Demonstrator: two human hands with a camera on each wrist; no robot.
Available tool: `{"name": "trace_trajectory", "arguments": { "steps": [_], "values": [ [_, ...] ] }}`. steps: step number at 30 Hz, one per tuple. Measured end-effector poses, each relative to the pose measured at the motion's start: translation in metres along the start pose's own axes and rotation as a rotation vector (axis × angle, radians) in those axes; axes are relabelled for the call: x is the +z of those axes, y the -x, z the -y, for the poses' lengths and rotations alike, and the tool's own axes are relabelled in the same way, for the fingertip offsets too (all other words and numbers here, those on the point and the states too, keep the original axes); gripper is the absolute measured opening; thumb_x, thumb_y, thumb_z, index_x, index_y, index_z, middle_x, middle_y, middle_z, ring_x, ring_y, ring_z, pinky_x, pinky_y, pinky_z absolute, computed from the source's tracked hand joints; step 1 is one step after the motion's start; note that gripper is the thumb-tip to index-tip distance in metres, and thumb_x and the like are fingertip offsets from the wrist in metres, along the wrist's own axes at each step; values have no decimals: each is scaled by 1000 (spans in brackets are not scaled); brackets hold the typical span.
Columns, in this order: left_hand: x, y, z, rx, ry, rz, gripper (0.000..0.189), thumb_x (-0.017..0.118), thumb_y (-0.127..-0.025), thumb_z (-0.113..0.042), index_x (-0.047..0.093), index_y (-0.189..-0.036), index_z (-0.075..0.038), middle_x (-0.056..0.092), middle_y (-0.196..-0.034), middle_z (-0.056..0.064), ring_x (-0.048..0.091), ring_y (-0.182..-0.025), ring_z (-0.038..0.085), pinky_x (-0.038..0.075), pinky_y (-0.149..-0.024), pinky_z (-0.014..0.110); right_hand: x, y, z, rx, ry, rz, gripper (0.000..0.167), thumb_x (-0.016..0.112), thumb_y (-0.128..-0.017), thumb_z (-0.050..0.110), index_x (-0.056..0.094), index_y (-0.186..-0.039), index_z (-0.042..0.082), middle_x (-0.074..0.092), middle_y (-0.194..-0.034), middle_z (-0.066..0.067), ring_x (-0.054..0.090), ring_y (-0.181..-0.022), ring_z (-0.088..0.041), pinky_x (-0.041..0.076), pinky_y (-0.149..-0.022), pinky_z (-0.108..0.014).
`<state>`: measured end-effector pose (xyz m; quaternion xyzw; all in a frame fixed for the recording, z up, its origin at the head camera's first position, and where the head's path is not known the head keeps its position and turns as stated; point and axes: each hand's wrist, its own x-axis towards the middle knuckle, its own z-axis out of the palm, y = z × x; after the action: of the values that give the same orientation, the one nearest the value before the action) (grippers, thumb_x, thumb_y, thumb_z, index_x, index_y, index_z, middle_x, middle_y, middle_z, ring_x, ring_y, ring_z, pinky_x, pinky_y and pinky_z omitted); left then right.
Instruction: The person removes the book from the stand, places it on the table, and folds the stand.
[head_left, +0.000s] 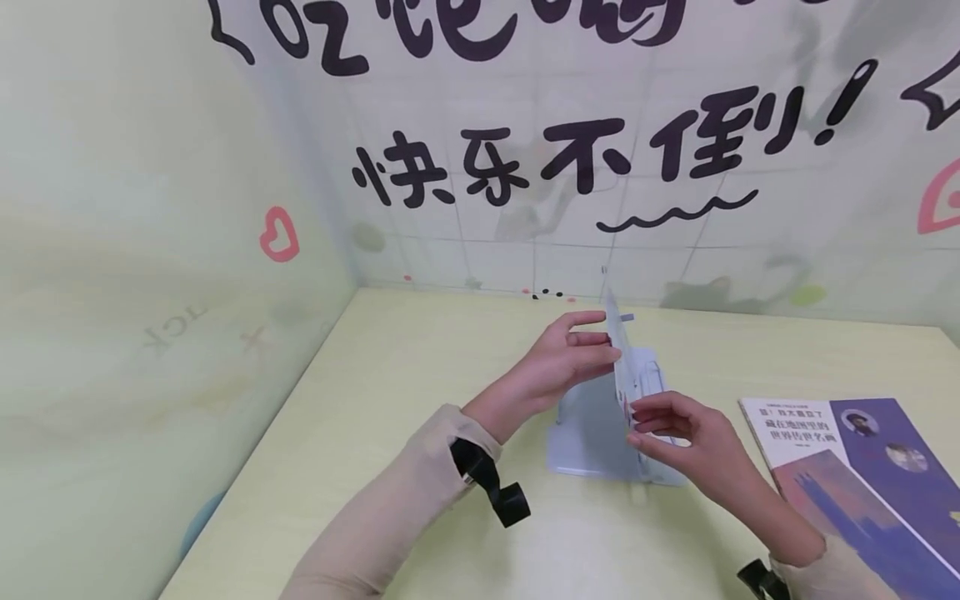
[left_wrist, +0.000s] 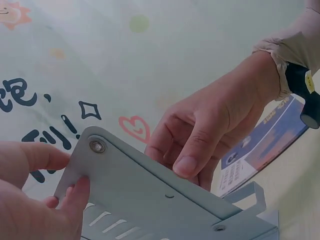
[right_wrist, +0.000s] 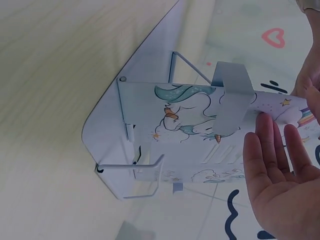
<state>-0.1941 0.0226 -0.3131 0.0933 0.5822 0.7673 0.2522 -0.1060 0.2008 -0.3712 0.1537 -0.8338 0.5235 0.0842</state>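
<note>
— Behind everything hangs a pale wall covering point(head_left: 450, 96) with big black lettering; below it spreads a light yellow, wood-grained surface point(head_left: 375, 375). Where's the thing being handled?

— Right of centre in the head view: a pale blue metal stand point(head_left: 585, 454), its flat base on the surface, with a raised panel point(left_wrist: 140, 172) printed with unicorns on one face.

— And the left hand point(head_left: 551, 371)?

— It grips the panel's end, thumb and fingers clamped on the edge.

— The right hand point(head_left: 701, 437)?

— Thumb and fingers apart and only slightly bent, fingertips against the printed face, near a bent pale blue tab point(right_wrist: 234, 100).

— What else?

— A purple-and-white paper book point(head_left: 896, 442) lies at the lower right, by the right forearm. Black wrist straps point(head_left: 483, 475) sit on both beige sleeves point(head_left: 390, 508).
</note>
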Motion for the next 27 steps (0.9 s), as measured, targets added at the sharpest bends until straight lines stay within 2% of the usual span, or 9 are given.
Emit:
{"name": "trace_trajectory", "arguments": {
  "steps": [6,11,16,19,22,25,27],
  "values": [
    [21,-7,1,4,16,1,53,63,-81,6,43,-128,-8,52,-107,11,60,-83,17,51,-82,31,-6,6,-1,-7,-21,-77,32,73,-74,-2,58,-102,-3,63,-88,-9,63,-77,-8,51,-69,-18],
    [34,-11,5,14,10,29,50,64,-81,4,47,-126,-11,52,-104,6,58,-85,15,50,-83,31,-8,12,-4,-27,-26,-155,34,72,-72,-8,56,-102,-5,63,-88,-6,61,-78,-7,51,-71,-18],
    [41,-13,5,9,28,81,50,62,-82,6,48,-127,-10,53,-104,5,59,-85,16,50,-84,32,-8,17,-5,-6,-13,-221,33,71,-72,-10,57,-102,-5,62,-89,-3,61,-78,-6,50,-72,-17],
    [35,-14,6,11,-12,104,48,62,-83,3,48,-127,-9,54,-107,6,60,-88,17,50,-84,32,-8,19,-5,9,-10,-247,32,71,-73,-9,57,-102,-4,61,-89,-1,61,-78,-5,50,-72,-16],
    [22,-15,8,39,-104,104,45,62,-84,-1,48,-127,-8,55,-110,9,60,-92,19,50,-83,33,-9,20,-6,13,-10,-270,31,70,-73,-10,57,-101,-4,61,-88,0,61,-77,-6,50,-71,-15],
    [3,-15,11,60,-193,70,44,62,-85,-1,48,-126,-3,56,-112,14,60,-95,23,51,-82,33,-10,21,-6,19,-10,-285,31,70,-73,-11,56,-100,-4,60,-87,-1,60,-76,-6,50,-71,-15],
    [-11,-14,13,49,-234,27,42,62,-85,0,49,-124,-1,56,-111,16,60,-97,28,52,-80,32,-11,22,-6,24,-15,-287,31,70,-73,-11,56,-100,-5,59,-86,-1,60,-76,-6,50,-71,-14]
  ]
}}
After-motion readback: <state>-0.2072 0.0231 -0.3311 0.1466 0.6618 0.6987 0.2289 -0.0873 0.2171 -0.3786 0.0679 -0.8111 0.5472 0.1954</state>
